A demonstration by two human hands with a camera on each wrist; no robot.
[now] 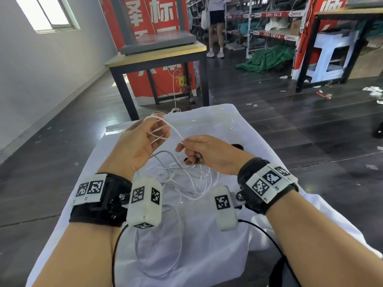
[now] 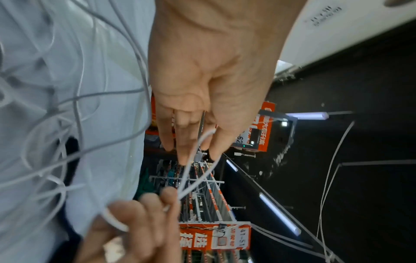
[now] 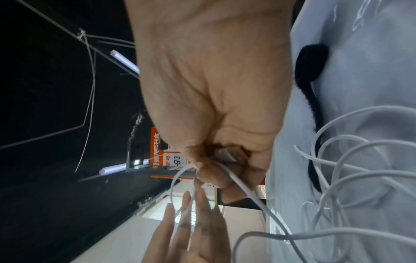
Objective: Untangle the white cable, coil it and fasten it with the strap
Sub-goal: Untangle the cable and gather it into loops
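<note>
The white cable [image 1: 187, 177] lies in a loose tangle on the white cloth [image 1: 217, 125]. One stretch rises to my hands. My left hand [image 1: 145, 139] is raised with straight fingers, and a few cable loops [image 2: 191, 169] hang around them. Just to its right, my right hand [image 1: 203, 151] pinches the cable [image 3: 238, 179] between thumb and forefinger. It also holds the metal plug [image 3: 229, 154] curled in its palm. The black strap [image 3: 310, 62] lies on the cloth beyond the right hand, mostly hidden by it in the head view.
The cloth-covered table [image 1: 290, 214] drops off to dark floor on both sides. A wooden table [image 1: 157, 56] with a red banner stands ahead. A person [image 1: 216, 25] stands at the shelves far back. A green sheet [image 1: 267, 59] lies on the floor.
</note>
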